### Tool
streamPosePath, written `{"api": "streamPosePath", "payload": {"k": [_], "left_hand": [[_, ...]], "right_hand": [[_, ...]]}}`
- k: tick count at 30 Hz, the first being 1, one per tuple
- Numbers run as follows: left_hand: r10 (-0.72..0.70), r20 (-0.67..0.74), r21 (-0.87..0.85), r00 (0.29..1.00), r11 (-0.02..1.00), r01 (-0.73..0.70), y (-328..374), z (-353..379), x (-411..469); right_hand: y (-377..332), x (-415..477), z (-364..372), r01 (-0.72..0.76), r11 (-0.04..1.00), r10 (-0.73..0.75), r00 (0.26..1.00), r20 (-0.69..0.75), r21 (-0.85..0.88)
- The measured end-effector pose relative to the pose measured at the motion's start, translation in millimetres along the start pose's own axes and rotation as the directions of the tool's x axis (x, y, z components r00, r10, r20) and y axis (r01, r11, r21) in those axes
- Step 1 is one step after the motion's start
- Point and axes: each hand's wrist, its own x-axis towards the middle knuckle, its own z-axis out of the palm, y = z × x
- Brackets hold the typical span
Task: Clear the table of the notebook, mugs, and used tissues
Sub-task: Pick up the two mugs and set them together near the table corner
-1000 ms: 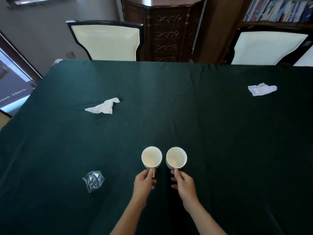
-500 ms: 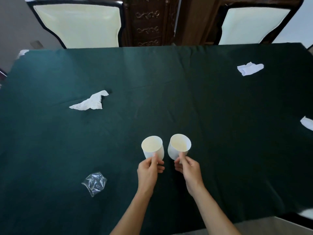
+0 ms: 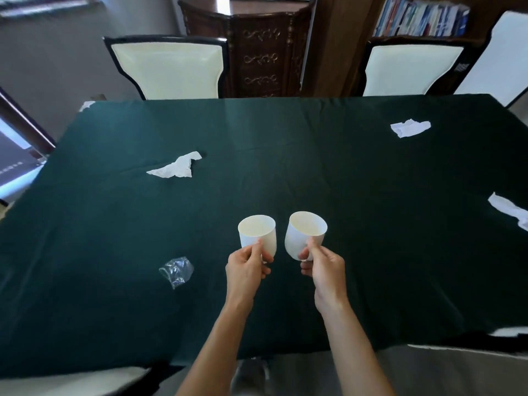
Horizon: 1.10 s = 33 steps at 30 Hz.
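Two white mugs hang above the dark green table (image 3: 285,167), both empty inside. My left hand (image 3: 245,270) grips the left mug (image 3: 257,234) by its handle, and my right hand (image 3: 323,267) grips the right mug (image 3: 305,234) the same way, tilted a little. Three crumpled white tissues lie on the cloth: one at the left middle (image 3: 175,168), one at the far right (image 3: 410,128), one at the right edge (image 3: 511,210). No notebook is in view.
A crumpled clear plastic wrapper (image 3: 177,271) lies left of my left hand. Two cream chairs (image 3: 168,67) (image 3: 408,70) stand at the far side, with a dark wooden cabinet (image 3: 257,47) between them and a bookshelf (image 3: 420,18) behind. Another chair seat (image 3: 65,381) shows near me.
Both mugs have been lifted off the table by their handles and now hang above it. The view has pulled back, showing the near table edge and a third tissue.
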Motion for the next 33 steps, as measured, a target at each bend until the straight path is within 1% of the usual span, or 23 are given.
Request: {"api": "streamPosePath", "payload": {"k": [4,10,18,25,29,33], "left_hand": [[0.051,-0.044,-0.035,0.998,0.998,-0.052,4,-12,-52],[0.091,-0.116,-0.061,0.989,0.993,-0.098,2,-44,-148],[0.176,-0.212,-0.102,0.961,0.974,-0.201,6,-93,-242],[0.228,-0.324,-0.108,0.918,0.955,-0.276,8,-156,-277],[0.243,-0.391,-0.112,0.888,0.945,-0.308,4,-206,-286],[0.269,-0.414,-0.087,0.869,0.939,-0.332,2,-268,-292]], "right_hand": [[1,-51,-21,0.051,0.997,-0.052,0.998,0.02,0.05],[15,-135,-55,0.136,0.989,-0.14,0.986,0.085,0.056],[9,-227,-76,0.252,0.964,-0.265,0.941,0.212,0.083],[10,-279,-49,0.318,0.944,-0.33,0.903,0.275,0.09],[19,-309,-15,0.328,0.94,-0.341,0.887,0.312,0.094],[29,-344,29,0.343,0.935,-0.353,0.875,0.331,0.09]]}}
